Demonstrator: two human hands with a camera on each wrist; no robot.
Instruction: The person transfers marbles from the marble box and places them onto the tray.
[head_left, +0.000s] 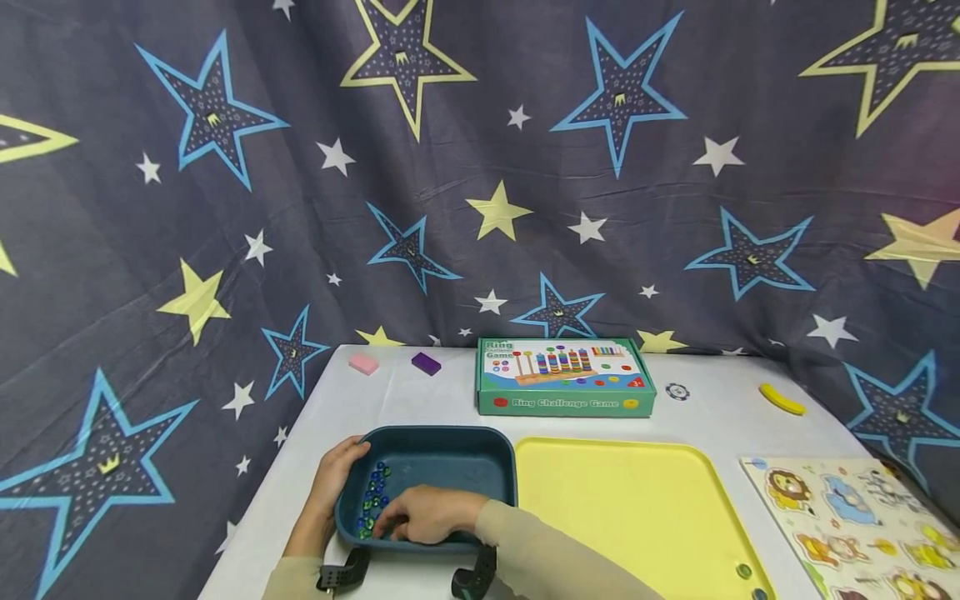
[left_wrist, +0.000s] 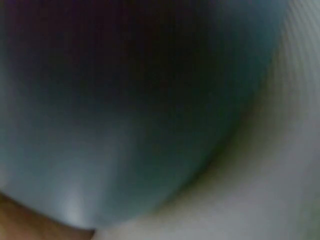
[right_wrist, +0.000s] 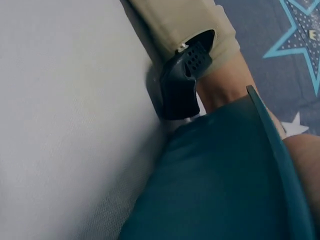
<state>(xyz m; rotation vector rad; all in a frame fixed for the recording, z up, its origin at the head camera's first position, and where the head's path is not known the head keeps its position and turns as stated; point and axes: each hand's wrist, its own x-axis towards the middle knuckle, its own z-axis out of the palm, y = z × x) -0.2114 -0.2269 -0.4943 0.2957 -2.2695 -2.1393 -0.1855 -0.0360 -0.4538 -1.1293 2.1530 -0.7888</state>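
A dark teal plastic tub (head_left: 480, 454) stands at the near edge of the white table. Several blue and green glass marbles (head_left: 372, 500) lie gathered along its left end. My left hand (head_left: 336, 479) holds the tub's left side, its fingertips at the rim. Inside the tub, my right hand (head_left: 431, 512) reaches down with bent fingers to the marbles at the near left corner; I cannot tell if a marble is between them. The tub wall (left_wrist: 115, 150) fills much of the left wrist view, blurred. In the right wrist view, the tub's near side (right_wrist: 215, 175) hides the right fingers.
A yellow tray (head_left: 615, 500) lies right of the tub, with two marbles (head_left: 743, 571) in its near right corner. Behind are a green game box (head_left: 566, 406), a pink block (head_left: 363, 363), a purple block (head_left: 426, 363) and a poker chip (head_left: 677, 392). An animal puzzle board (head_left: 855, 525) and toy banana (head_left: 782, 399) sit right.
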